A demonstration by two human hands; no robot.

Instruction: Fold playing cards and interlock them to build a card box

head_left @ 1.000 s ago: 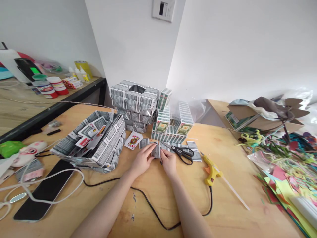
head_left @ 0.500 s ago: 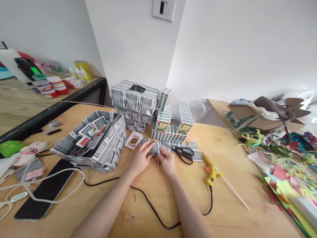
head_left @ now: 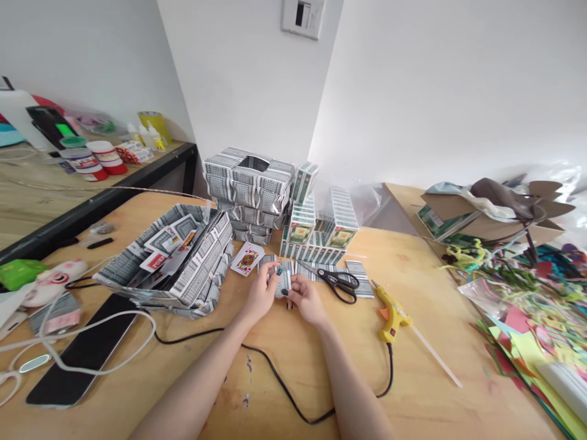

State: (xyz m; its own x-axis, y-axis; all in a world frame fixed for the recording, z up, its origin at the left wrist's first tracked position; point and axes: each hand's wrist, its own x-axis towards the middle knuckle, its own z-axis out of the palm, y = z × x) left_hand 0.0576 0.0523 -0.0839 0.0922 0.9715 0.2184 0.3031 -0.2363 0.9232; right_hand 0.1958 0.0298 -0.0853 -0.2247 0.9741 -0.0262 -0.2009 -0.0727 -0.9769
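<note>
Between my two hands is a grey-patterned playing card (head_left: 283, 285), back side showing. My left hand (head_left: 260, 293) pinches its left side, with the thumb near the upper edge. At its lower right corner my right hand (head_left: 308, 299) grips it between thumb and fingers. Behind the hands lie more grey-backed cards (head_left: 309, 271). Black-handled scissors (head_left: 340, 283) rest across those cards, right of my right hand. Left of my left hand lie face cards (head_left: 248, 260), a queen or similar on top. A yellow glue gun (head_left: 391, 314) lies farther right with a clear glue stick (head_left: 438, 355) behind it.
A box woven from cards (head_left: 202, 287), holding loose cards, stands left. Behind are stacked card-covered boxes (head_left: 250, 189) and green card packs (head_left: 316, 250). A black cable (head_left: 279, 382) runs under my forearms. A phone (head_left: 85, 351) lies left; coloured paper scraps (head_left: 527, 342) cover the right.
My left thumb has shifted up along the card, and the card has tilted and moved slightly left and down. My right fingers have re-gripped at its lower right.
</note>
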